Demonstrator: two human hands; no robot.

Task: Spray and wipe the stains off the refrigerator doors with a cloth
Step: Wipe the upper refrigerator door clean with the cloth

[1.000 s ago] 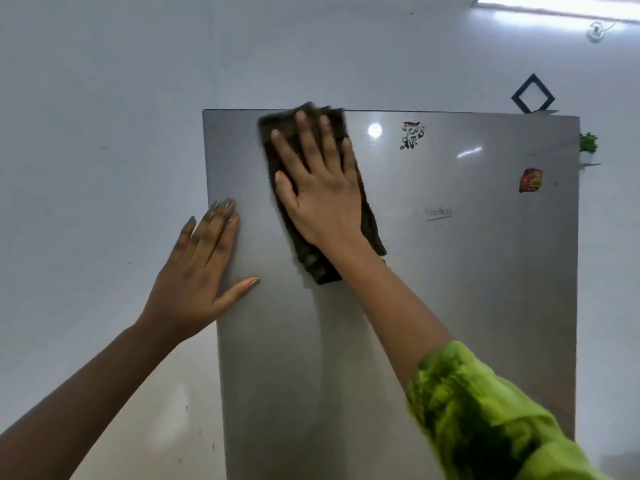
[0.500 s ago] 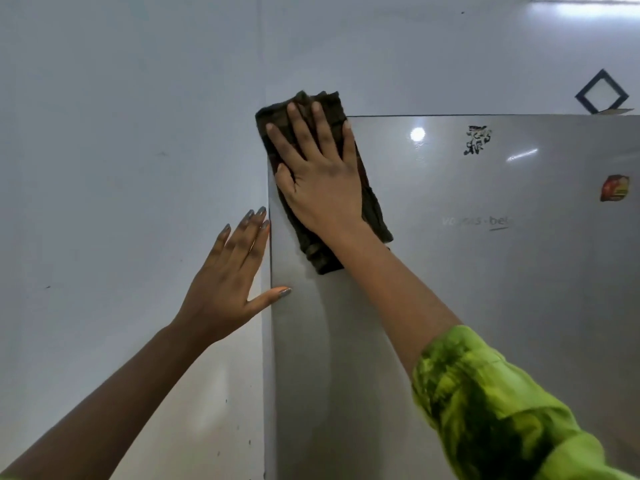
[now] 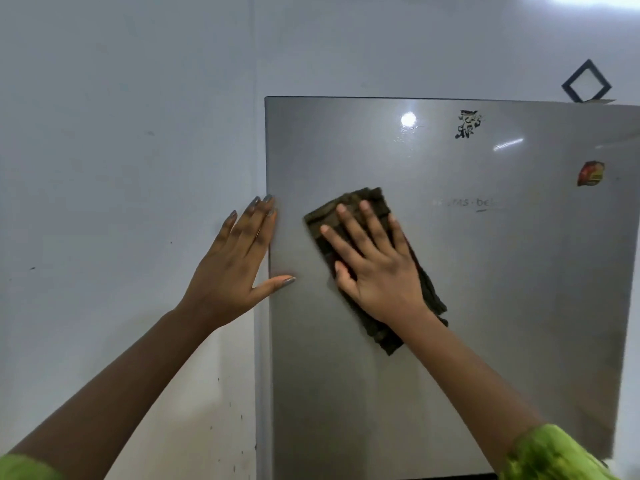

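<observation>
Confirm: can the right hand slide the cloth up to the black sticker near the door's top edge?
Probably yes. The right hand presses the cloth flat on the door, below and left of the black sticker, and only bare door surface lies between them.

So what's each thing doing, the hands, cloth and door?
Door: looks shut, black sticker and red sticker on it.
Cloth: folded, pressed flat against door.
Right hand: open, fingers straight, pressing cloth.
Left hand: open, flat on door's left edge.

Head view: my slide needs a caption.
Right hand presses a dark cloth on the refrigerator door; left hand rests at its edge.
</observation>
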